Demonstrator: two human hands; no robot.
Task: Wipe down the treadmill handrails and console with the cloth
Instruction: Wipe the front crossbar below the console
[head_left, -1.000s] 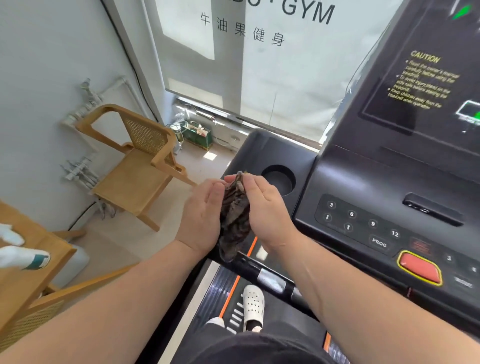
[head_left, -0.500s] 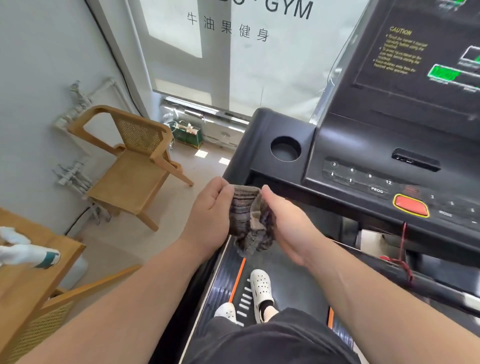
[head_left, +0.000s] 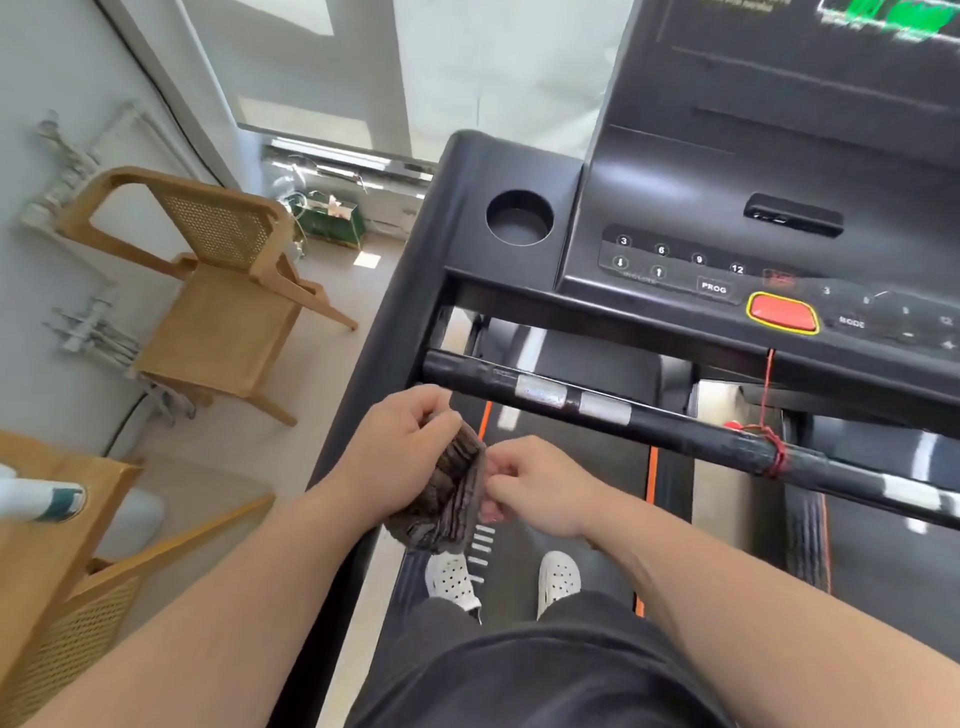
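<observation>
— Where's the cloth?
— The cloth (head_left: 445, 496) is bunched between both hands, above the treadmill belt (head_left: 582, 467). The left hand (head_left: 400, 447) grips its top with curled fingers; the right hand (head_left: 540, 488) pinches its edge.
— What's nearby?
— The bar (head_left: 675, 431) runs just beyond the hands, with a red cord (head_left: 769, 395) tied round it. The console (head_left: 727, 208) sits past that. A wooden chair (head_left: 218, 312) stands to the left.

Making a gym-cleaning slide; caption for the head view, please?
Left hand and right hand hold a dark cloth just short of the treadmill's crossbar handrail and console.
</observation>
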